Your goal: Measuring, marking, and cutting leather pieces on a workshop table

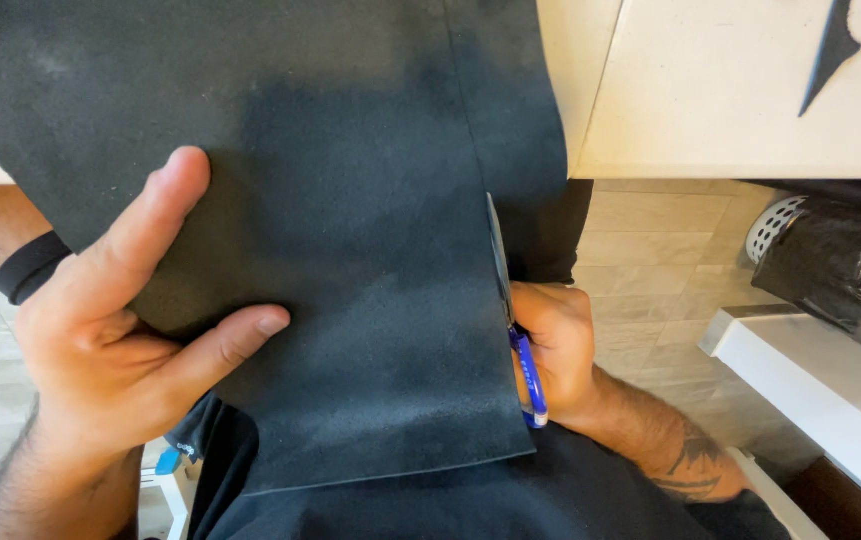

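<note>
Across the middle of the view hangs a large sheet of dark grey material [351, 200], running from twelve o'clock down to a straight lower edge near six o'clock, its upper part lying over a pale surface [741, 100]. At eight o'clock the left hand [116, 340] has its grip clenched on the sheet's left edge: thumb and one finger lie flat on the top face, and the other fingers are hidden beneath. A black band [31, 265] circles that wrist. At four o'clock the right hand [556, 350] has its grip closed around the blue handles of a pair of scissors [513, 320]; the blades point up toward twelve o'clock and sit along the sheet's right edge, where a narrow strip of the same material hangs just beside them. A small dark offcut [831, 50] lies on the surface at one o'clock. At three o'clock a white perforated basket [776, 225] stands beside a black bag [841, 265], over a tiled floor [651, 250].
</note>
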